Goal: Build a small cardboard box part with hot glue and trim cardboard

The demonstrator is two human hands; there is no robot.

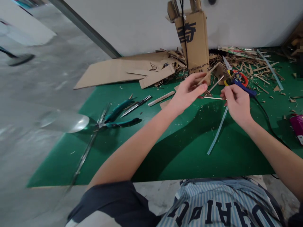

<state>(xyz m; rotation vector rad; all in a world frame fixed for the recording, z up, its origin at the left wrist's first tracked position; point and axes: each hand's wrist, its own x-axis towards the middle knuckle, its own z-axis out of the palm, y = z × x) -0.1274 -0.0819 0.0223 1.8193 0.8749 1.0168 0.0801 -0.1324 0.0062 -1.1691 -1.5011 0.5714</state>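
My left hand (188, 91) is raised over the green mat (180, 151), fingers pinched on thin wooden sticks (213, 85) that fan out to the right. My right hand (236, 101) is curled just right of it, pinching the end of a thin stick (211, 98) that lies between the two hands. Beneath them a long pale-blue strip (216, 132) lies slanted on the mat. Behind the hands stands an upright cardboard box (195, 41) with tools sticking out of its top.
Teal-handled pliers (115, 118) and a utility knife (136, 105) lie at the mat's left. Flat cardboard sheets (118, 71) and a heap of wood and cardboard scraps (248, 63) line the back. A blue-handled tool (243, 88), black cable (267, 119) and pink object (297, 126) sit right.
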